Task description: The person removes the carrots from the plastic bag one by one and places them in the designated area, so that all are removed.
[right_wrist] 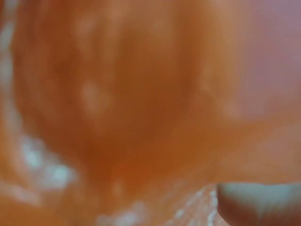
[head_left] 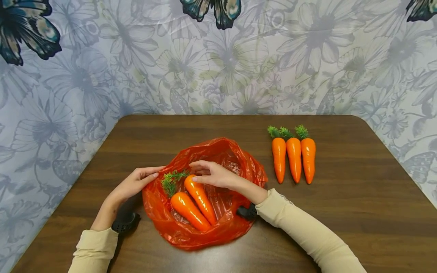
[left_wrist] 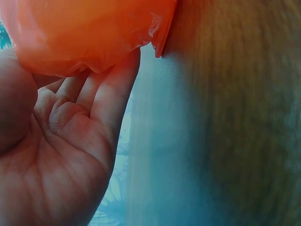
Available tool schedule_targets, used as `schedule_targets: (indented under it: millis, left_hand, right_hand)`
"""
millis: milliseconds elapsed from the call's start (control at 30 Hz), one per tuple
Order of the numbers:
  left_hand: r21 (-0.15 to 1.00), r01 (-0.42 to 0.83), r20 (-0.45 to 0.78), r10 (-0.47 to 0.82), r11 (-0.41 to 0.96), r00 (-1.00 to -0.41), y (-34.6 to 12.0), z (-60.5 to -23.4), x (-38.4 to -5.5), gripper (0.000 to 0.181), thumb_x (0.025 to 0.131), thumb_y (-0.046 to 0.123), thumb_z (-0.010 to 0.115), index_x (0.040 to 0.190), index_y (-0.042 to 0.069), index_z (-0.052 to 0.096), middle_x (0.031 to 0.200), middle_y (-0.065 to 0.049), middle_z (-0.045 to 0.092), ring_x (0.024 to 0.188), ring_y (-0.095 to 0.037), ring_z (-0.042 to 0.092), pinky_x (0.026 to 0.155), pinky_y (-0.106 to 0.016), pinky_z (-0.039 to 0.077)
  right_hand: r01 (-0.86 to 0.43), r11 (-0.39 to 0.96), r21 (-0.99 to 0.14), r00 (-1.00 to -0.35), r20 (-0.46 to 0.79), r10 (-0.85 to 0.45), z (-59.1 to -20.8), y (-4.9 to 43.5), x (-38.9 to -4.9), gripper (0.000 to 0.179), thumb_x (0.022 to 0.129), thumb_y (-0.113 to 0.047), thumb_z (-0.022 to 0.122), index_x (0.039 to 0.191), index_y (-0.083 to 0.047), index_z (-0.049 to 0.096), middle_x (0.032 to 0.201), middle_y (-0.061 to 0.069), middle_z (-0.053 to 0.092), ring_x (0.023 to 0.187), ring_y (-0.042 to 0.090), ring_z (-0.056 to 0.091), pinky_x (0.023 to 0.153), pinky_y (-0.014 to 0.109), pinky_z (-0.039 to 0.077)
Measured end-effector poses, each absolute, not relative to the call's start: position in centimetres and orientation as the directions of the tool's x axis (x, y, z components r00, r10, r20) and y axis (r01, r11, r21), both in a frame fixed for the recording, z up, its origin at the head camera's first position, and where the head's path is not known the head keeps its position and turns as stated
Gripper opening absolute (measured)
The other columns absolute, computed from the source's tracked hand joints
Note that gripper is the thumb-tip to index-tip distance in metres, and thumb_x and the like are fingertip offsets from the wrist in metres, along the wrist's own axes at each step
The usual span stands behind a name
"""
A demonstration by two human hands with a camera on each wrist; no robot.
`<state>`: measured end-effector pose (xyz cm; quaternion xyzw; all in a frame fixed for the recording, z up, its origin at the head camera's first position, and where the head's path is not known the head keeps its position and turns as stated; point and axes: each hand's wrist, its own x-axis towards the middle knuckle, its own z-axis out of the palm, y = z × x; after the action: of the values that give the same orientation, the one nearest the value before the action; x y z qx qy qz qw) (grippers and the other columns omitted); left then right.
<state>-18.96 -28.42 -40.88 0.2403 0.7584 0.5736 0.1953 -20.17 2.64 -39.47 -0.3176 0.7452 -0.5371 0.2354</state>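
Observation:
A red plastic bag [head_left: 205, 242] lies wide-mouthed on the table, with two orange carrots inside: a left carrot [head_left: 191, 212] and a right carrot [head_left: 201, 197], leafy green tops toward the upper left. My left hand [head_left: 136, 182] holds the bag's left rim between thumb and fingers; the left wrist view shows the film [left_wrist: 84, 37] over the fingers. Over the bag's mouth my right hand [head_left: 216, 174] has its fingers extended, its thumb at the top of the right carrot. The right wrist view is a blur of orange film with a fingertip [right_wrist: 258, 202] at the lower right.
Three more carrots [head_left: 294, 159] lie side by side on the brown wooden table [head_left: 341, 227], right of the bag, green tops away from me. A flowered cloth [head_left: 232, 68] with butterflies hangs behind the table.

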Motion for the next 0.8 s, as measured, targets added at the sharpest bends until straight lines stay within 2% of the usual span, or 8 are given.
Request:
schedule_targets:
  millis: [233,400,633,800]
  left_hand:
    - [0.961,0.149,-0.016,0.585,0.233,-0.811,-28.4,-40.8,-18.8,0.04,0.101,0.007,0.041,0.137,-0.01,0.038,0.099,-0.023,0.065,0.068,-0.034,0.066,0.061,-0.045,0.055]
    - [0.957,0.166,-0.006,0.586,0.239,-0.81,-28.3,-41.0,-18.9,0.04,0.101,0.007,0.041,0.137,-0.01,0.039,0.099,-0.022,0.065,0.067,-0.032,0.066,0.06,-0.044,0.055]
    - [0.964,0.15,-0.009,0.59,0.22,-0.807,-28.3,-41.0,-18.8,0.041,0.101,0.007,0.041,0.137,-0.01,0.038,0.1,-0.023,0.064,0.066,-0.034,0.066,0.06,-0.046,0.055]
    - [0.971,0.137,-0.009,0.604,0.195,-0.797,-28.3,-40.9,-18.7,0.041,0.101,0.006,0.04,0.138,-0.01,0.037,0.104,-0.023,0.063,0.071,-0.034,0.066,0.063,-0.046,0.054]
  right_hand:
    - [-0.257,0.308,-0.916,-0.702,-0.042,-0.711,-39.8,1.7,-20.0,0.049,0.095,-0.019,0.057,0.14,-0.007,0.042,0.134,0.008,0.048,0.121,0.02,0.046,0.097,0.029,0.039]
    - [-0.273,0.329,-0.904,-0.696,-0.05,-0.717,-39.9,1.5,-19.7,0.051,0.095,-0.019,0.058,0.141,-0.007,0.04,0.134,0.011,0.048,0.121,0.023,0.046,0.098,0.032,0.039]
    - [-0.326,0.321,-0.889,-0.649,-0.036,-0.76,-39.9,1.4,-19.6,0.061,0.095,-0.019,0.058,0.148,-0.011,0.028,0.136,0.012,0.046,0.121,0.02,0.046,0.099,0.032,0.038]
    - [-0.386,0.288,-0.876,-0.603,0.004,-0.797,-39.8,1.3,-19.7,0.06,0.094,-0.016,0.058,0.147,-0.011,0.03,0.139,0.01,0.043,0.121,0.017,0.045,0.097,0.027,0.038]
